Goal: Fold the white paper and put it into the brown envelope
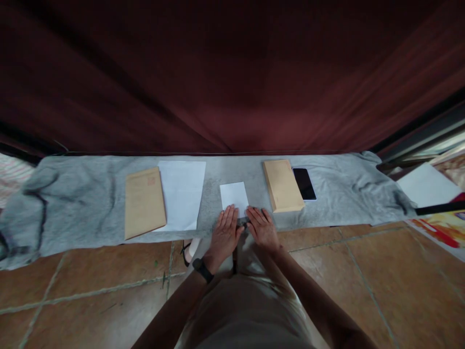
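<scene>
A small white piece of paper, perhaps folded, lies on the grey cloth in front of me. Across its lower left edge rest the flat, outstretched fingers of my left hand; a dark watch is on that wrist. My right hand lies flat too, its fingertips at the paper's lower right corner. Left of the paper are larger white sheets, partly under a brown envelope. To the right sits a stack of brown envelopes, with a dark-screened phone beside it.
The grey cloth covers a long, narrow surface and is wrinkled at both ends. Behind it hangs a dark red curtain. A tiled floor shows below. At the far right are a white sheet and a colourful printed item.
</scene>
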A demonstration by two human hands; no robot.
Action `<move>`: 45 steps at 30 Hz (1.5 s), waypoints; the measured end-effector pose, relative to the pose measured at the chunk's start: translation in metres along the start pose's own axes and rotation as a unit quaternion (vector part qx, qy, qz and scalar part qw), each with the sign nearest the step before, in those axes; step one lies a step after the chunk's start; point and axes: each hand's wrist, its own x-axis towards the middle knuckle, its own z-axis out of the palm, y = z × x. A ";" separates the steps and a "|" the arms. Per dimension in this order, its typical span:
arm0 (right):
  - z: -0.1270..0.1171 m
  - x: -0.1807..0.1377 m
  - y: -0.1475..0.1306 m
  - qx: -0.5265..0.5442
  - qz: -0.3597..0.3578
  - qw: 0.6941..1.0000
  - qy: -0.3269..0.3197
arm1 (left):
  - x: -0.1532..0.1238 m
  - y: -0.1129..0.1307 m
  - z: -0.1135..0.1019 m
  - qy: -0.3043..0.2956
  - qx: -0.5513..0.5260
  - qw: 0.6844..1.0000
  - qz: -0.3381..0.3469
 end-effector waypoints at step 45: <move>0.009 0.073 0.024 -0.005 0.024 1.000 -0.001 | 0.037 -0.016 -0.013 0.123 -0.577 0.686 -0.426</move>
